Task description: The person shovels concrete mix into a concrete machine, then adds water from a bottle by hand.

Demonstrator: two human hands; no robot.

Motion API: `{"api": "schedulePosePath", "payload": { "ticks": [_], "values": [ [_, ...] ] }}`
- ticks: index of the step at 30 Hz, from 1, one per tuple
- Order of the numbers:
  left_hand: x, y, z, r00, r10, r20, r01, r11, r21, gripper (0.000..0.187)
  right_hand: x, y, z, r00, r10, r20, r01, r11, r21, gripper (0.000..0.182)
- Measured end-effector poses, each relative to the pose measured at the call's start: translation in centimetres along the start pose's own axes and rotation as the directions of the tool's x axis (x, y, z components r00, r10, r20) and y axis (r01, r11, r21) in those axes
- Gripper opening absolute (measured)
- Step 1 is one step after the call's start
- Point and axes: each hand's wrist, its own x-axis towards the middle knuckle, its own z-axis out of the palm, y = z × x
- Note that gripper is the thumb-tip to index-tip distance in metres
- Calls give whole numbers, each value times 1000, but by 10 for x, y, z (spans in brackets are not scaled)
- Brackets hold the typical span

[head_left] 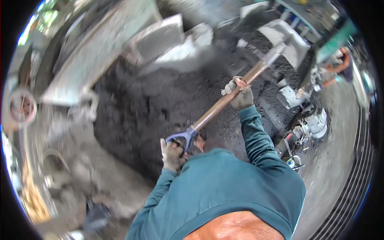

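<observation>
A shovel (214,113) with a wooden shaft and a blue D-shaped handle slants up to the right across the view. My left hand (173,155), in a dirty pale glove, is closed on the blue handle near my body. Higher on the shaft, my gloved right hand (241,93) is wrapped around the wood, with some bare fingertips showing. The shovel's pale metal blade (290,42) is at the upper right, beyond the right hand. Under the shovel spreads a bed of dark, damp-looking loose material (140,108).
Pale slabs (160,38) border the dark material at the top, and a long board (104,48) leans at upper left. An electric motor (316,123) stands at right. Another person (344,66) is farther right, beside the concrete floor (332,168). A dark bag (96,216) lies at lower left.
</observation>
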Motion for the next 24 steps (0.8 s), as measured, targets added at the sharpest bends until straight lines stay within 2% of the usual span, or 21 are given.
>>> {"api": "schedulePosePath", "payload": {
  "ticks": [1,2,5,7,10,11,14,15,18,19,22,23,24],
  "values": [
    [-35,-10,4,989,-143,37,142,990,25,19,-22,23,7,998,55,-23,-56,998,-2,5],
    [-49,3,-24,990,-140,21,133,970,205,19,-45,45,14,994,98,-47,-99,995,-7,4],
    [-120,0,-39,938,-337,82,290,891,348,21,-102,93,14,955,251,-155,-248,968,37,5],
    [-168,10,-54,920,-392,30,365,880,303,25,-139,118,1,913,359,-195,-345,933,103,7],
    [-230,30,-65,881,-473,6,453,847,278,32,-187,140,-20,791,463,-399,-422,886,191,8],
    [-245,37,-66,878,-478,-7,464,849,251,36,-201,143,-28,798,468,-380,-431,884,184,10],
    [-261,71,-96,884,-468,3,461,872,164,42,-232,143,-47,742,434,-511,-423,894,145,13],
    [-258,83,-108,888,-459,13,454,881,133,43,-239,143,-43,701,346,-624,-371,924,95,21],
    [-244,117,-141,889,-459,-7,458,885,85,42,-245,143,-62,686,275,-673,-345,938,32,18],
    [-237,125,-157,875,-476,90,469,879,89,39,-244,144,-72,682,292,-671,-364,931,36,21],
    [-224,142,-170,940,-286,-185,261,954,-149,37,-227,154,-98,601,278,-749,-406,914,12,26],
    [-212,147,-179,962,-188,-199,123,946,-301,40,-214,161,-120,609,228,-760,-367,930,-15,21],
    [-206,142,-177,969,-101,-225,-25,867,-497,42,-205,161,-127,584,217,-782,-368,930,-17,12]
  ]
}}
